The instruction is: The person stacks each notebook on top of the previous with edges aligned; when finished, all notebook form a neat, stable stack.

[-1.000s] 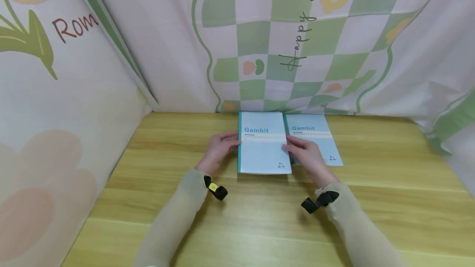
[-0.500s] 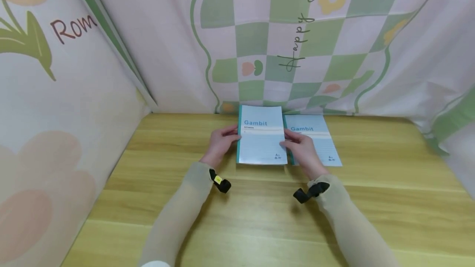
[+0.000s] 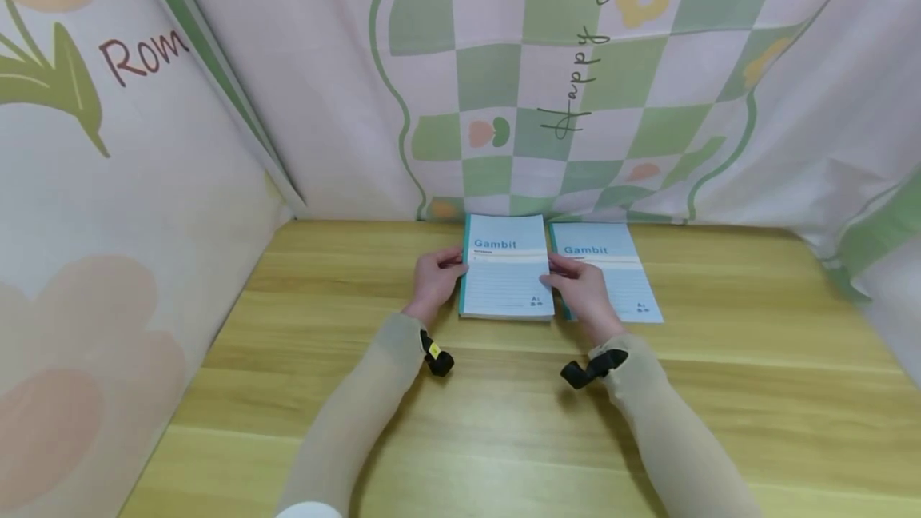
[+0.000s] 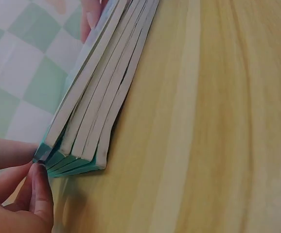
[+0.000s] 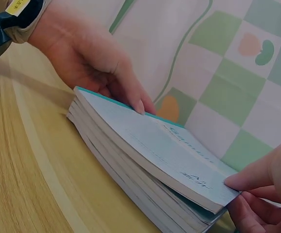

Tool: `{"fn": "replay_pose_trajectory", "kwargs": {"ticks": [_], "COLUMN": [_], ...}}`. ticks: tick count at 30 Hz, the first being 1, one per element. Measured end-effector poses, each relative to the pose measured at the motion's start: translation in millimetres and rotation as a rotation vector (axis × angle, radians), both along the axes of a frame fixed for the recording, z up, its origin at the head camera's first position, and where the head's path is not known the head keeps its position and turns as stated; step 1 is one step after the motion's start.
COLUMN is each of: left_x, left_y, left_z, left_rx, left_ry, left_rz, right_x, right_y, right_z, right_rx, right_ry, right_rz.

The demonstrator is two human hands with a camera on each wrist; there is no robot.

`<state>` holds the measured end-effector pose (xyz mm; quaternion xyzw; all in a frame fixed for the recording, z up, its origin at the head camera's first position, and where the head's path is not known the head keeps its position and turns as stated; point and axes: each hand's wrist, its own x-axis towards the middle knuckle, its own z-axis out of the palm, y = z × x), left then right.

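Note:
A stack of several light blue notebooks with teal spines stands on the table, its top notebook [image 3: 505, 278] marked "Gambit". My left hand [image 3: 436, 282] pinches the top notebook's spine between thumb and fingers, as the left wrist view shows close up. On the opposite side my right hand [image 3: 581, 288] pinches that notebook's right edge, thumb on the cover and fingers beneath. In the right wrist view the top notebook [image 5: 150, 141] lies on the others, with a small gap near the right hand's corner. Another Gambit notebook [image 3: 633, 278] lies flat just right of the stack, partly behind my right hand.
The wood-grain table [image 3: 504, 422] extends in front of the stack and to both sides. A checkered green and white curtain [image 3: 489, 78] hangs along its back edge, close behind the notebooks. Another printed cloth [image 3: 144, 206] hangs at the left.
The top notebook, held by both hands, has moved down and away from me onto the stack, where its edges now line up more closely. The notebook on the right has stayed put.

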<state>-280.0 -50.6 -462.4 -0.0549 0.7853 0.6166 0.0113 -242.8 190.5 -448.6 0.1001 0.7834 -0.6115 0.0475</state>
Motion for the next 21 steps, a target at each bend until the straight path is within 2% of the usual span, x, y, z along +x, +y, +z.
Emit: {"fn": "replay_pose_trajectory", "kwargs": {"ticks": [11, 21], "left_x": [-0.5, 0.4], "left_y": [3.5, 1.3], "left_z": [-2.1, -5.6], "left_rx": [-0.033, -0.054], "left_ry": [0.0, 0.006], "left_rz": [0.005, -0.007], "right_x": [-1.8, -2.2], "right_y": [-0.6, 0.5], "right_z": [-3.3, -6.5], "right_rx": [0.034, 0.12], "right_ry": [0.006, 0.0], "right_rz": [-0.015, 0.022]}}
